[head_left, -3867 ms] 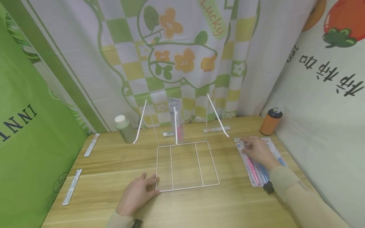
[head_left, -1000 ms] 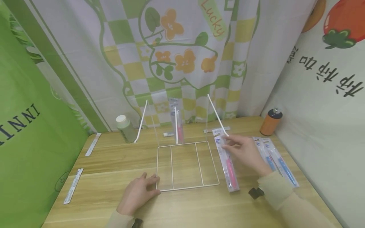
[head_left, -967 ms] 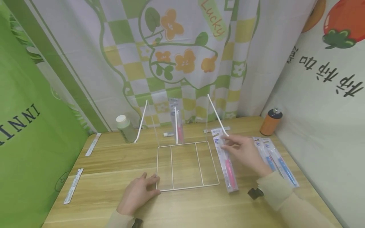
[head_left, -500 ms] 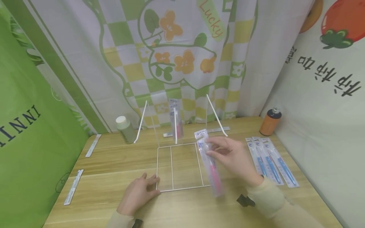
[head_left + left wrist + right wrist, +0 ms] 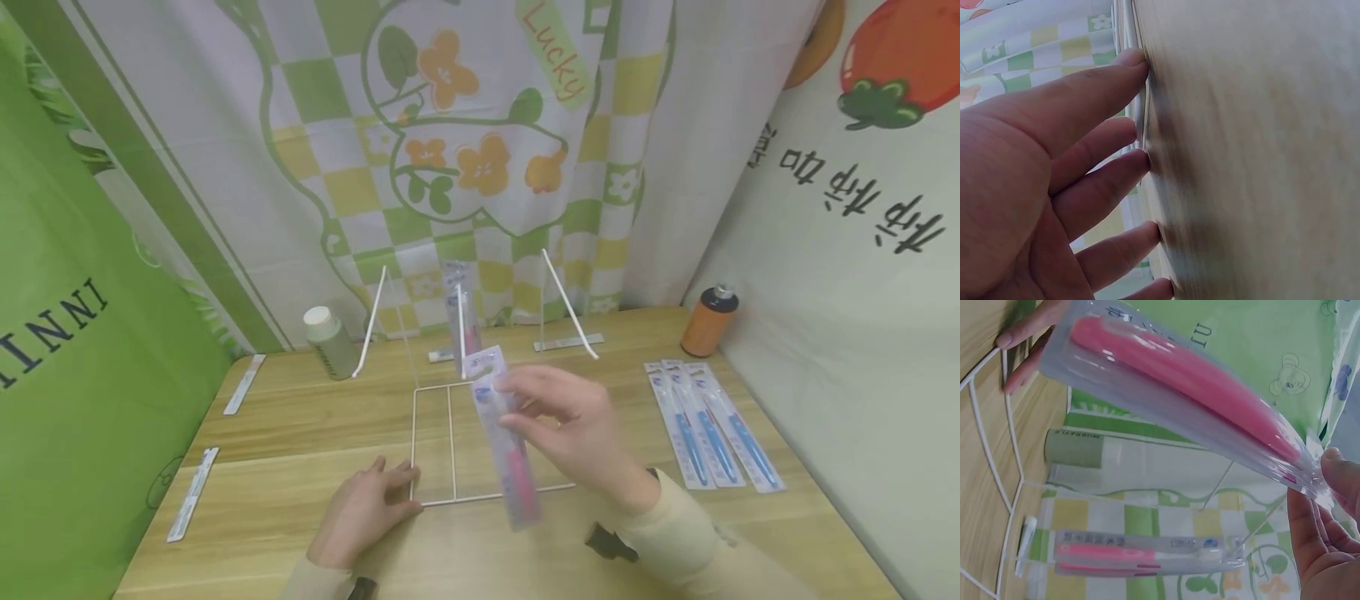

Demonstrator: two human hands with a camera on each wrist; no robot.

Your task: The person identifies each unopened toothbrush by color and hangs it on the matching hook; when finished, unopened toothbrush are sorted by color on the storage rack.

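My right hand (image 5: 573, 429) pinches a packaged pink toothbrush (image 5: 519, 492) near its upper end, between thumb and fingers. The pack is tilted and held in front of a white wire rack (image 5: 452, 446), over its base. In the right wrist view the pink handle (image 5: 1204, 390) fills the top of the picture. Another pink toothbrush pack (image 5: 1110, 552) hangs from the rack's middle hook. The outer hooks hold nothing. My left hand (image 5: 367, 508) rests on the table, its fingertips at the rack base's front left corner; the left wrist view shows its fingers (image 5: 1100, 197) spread and lightly bent.
Three blue toothbrush packs (image 5: 690, 450) lie at the right. An orange bottle (image 5: 708, 325) stands behind them, a grey-green bottle (image 5: 332, 346) at the back left. Flat white strips (image 5: 193, 494) lie along the left and back edges. A small white tube (image 5: 441, 356) lies behind the rack.
My right hand has taken the pink toothbrush pack from the row at the right and carried it left, to the front of the rack. My left hand has stayed at the corner.
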